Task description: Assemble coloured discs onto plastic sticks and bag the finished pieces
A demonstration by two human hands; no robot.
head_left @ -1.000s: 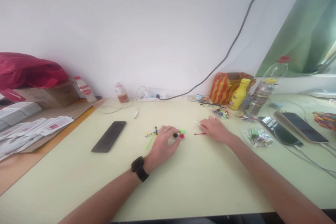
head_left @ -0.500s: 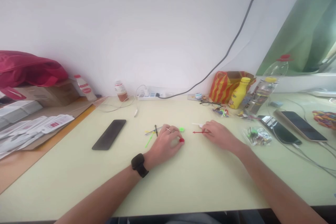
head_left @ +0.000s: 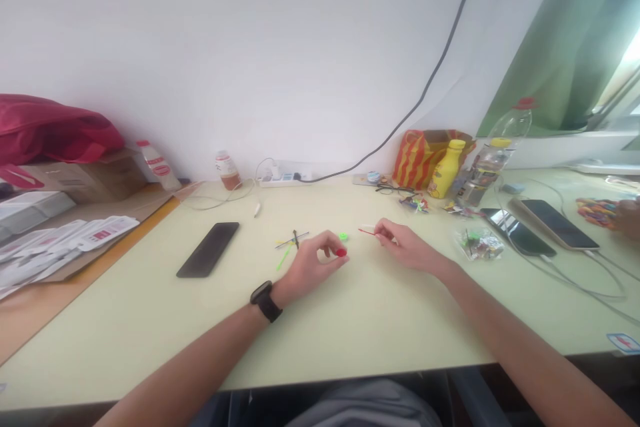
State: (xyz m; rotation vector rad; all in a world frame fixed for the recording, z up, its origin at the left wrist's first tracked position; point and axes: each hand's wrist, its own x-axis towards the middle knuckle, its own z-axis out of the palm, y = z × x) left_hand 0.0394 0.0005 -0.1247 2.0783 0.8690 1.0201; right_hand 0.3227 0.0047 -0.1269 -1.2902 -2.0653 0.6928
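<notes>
Two red pieces are held over the table (head_left: 390,320), between its front and wall edges. Left hand (head_left: 309,267): thumb and finger clamped on the disc (head_left: 341,253). Right hand (head_left: 407,247): fingertips pinched on the stick (head_left: 367,231), tip toward the left edge. Both appear light, stiff; take the disc by its rim, the slim, probably fragile stick mid-shaft.

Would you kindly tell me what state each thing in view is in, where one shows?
Left hand: pinching red disc
Right hand: holding red arrow
Watch: strapped on
Black phone: flat, no cable attached
Far-right phone: cable plugged in
Power strip: cords plugged in
Yellow bottle: capped
Amber bottle: part full
Striped bag: top open
</notes>
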